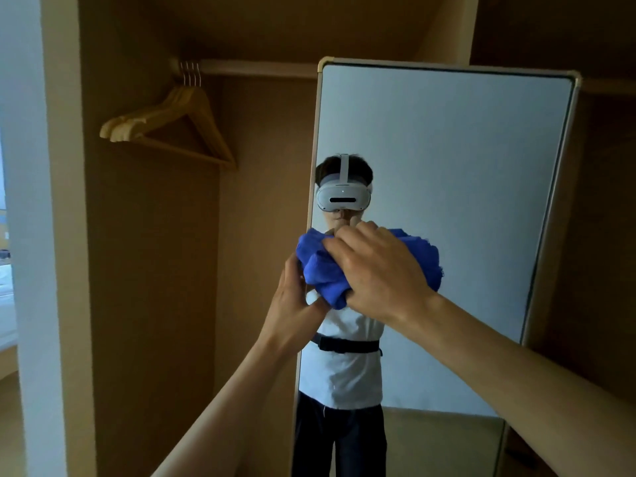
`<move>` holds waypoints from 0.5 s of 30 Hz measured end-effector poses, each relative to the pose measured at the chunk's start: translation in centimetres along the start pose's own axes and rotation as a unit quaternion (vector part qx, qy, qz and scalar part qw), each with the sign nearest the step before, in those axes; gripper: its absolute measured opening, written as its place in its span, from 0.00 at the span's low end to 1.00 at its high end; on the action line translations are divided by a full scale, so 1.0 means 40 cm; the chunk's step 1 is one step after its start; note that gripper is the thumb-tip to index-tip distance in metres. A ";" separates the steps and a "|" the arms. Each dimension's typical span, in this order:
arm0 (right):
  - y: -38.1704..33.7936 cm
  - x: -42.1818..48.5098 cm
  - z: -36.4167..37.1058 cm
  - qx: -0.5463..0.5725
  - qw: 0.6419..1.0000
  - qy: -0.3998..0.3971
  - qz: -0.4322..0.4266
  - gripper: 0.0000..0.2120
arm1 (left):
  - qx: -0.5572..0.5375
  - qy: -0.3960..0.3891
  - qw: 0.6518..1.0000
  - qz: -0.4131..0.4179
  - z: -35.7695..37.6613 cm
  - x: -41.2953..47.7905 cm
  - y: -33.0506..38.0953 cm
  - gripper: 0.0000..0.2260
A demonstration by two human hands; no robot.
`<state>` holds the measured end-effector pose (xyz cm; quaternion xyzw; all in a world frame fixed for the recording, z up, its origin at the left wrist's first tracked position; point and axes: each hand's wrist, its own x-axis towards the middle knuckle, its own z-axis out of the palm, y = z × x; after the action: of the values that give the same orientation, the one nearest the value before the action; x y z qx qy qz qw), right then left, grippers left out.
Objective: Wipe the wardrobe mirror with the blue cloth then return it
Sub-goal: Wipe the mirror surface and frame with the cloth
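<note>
Right hand was spread over the blue cloth, fingers curled into the wad and pushing it flat against the mirror, about halfway up the glass and close to its left edge. The cloth was bunched, not folded: a soft, fuzzy lump of bright blue with deep creases. It was wider than it was tall, its long axis running roughly level across the glass. Blue showed on both sides of the knuckles, and one thick fold drooped below the palm at the lower left.

Left hand sat just beneath and left of the cloth, right at the mirror's left edge, thumb over the front of the glass and fingers reaching up towards the blue. Whether it gripped the frame or only touched the cloth, I couldn't tell.

The mirror itself was a tall panel, long axis near vertical, smooth glass in a thin pale frame with rounded corners. It reflected a person in a white headset, white shirt, dark chest strap and dark trousers.

To the left, inside the matte brown wardrobe, wooden hangers hung together from a rail.
</note>
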<state>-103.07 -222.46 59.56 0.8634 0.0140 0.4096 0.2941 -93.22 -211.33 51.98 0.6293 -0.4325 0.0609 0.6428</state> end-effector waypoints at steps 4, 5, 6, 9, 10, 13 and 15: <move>-0.020 -0.034 0.029 -0.014 1.000 -0.011 -0.010 0.15 | 0.027 -0.010 1.000 -0.010 -0.012 -0.007 -0.025 0.30; -0.022 -0.039 0.034 -0.018 1.000 -0.012 -0.011 0.15 | 0.034 -0.012 0.999 -0.010 -0.014 -0.008 -0.029 0.31; -0.024 -0.042 0.037 -0.022 1.000 -0.013 -0.013 0.14 | 0.039 -0.013 0.999 -0.011 -0.016 -0.009 -0.032 0.32; -0.020 -0.048 0.031 -0.038 0.999 -0.009 -0.032 0.13 | 0.040 -0.016 0.999 -0.025 -0.017 -0.014 -0.039 0.32; -0.015 -0.047 0.025 -0.043 0.998 -0.009 -0.039 0.14 | 0.037 -0.019 0.999 -0.029 -0.016 -0.016 -0.039 0.32; 0.013 -0.032 -0.008 -0.041 0.999 -0.004 -0.030 0.15 | 0.039 -0.032 0.998 -0.038 -0.015 -0.023 -0.030 0.35; 0.051 -0.009 -0.041 -0.031 0.999 0.010 0.011 0.17 | 0.041 -0.040 0.998 -0.035 -0.013 -0.027 -0.028 0.38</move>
<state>-104.94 -223.44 61.18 0.8498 -0.0048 0.4217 0.3163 -92.95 -210.59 50.54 0.6719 -0.4325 0.0306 0.6005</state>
